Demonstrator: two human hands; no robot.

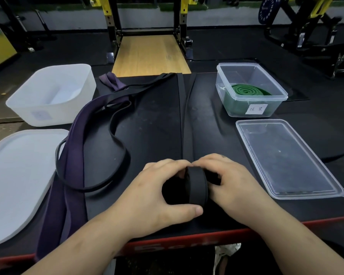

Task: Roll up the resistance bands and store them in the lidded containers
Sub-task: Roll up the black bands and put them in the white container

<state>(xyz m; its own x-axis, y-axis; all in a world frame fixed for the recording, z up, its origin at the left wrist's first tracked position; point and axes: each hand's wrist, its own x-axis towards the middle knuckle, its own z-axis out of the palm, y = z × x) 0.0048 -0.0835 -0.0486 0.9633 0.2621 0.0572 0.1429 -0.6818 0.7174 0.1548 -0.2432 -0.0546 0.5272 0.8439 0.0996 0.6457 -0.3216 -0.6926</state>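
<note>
A black resistance band [197, 185] is partly rolled into a thick coil near the table's front edge; its loose length [184, 116] runs straight away toward the far edge. My left hand [159, 193] grips the coil from the left, thumb under its near side. My right hand [232, 183] grips it from the right, fingers curled over the top. A purple band [75, 139] and a thin black band [117, 135] lie loose to the left. A clear container [252, 90] at the back right holds a rolled green band [246, 90]; its lid [286, 157] lies beside it.
A frosted white tub [52, 94] stands at the back left, and its lid [18, 181] lies at the front left. The black table [157, 124] has a red front edge. Gym racks and a wooden platform [151, 54] stand beyond.
</note>
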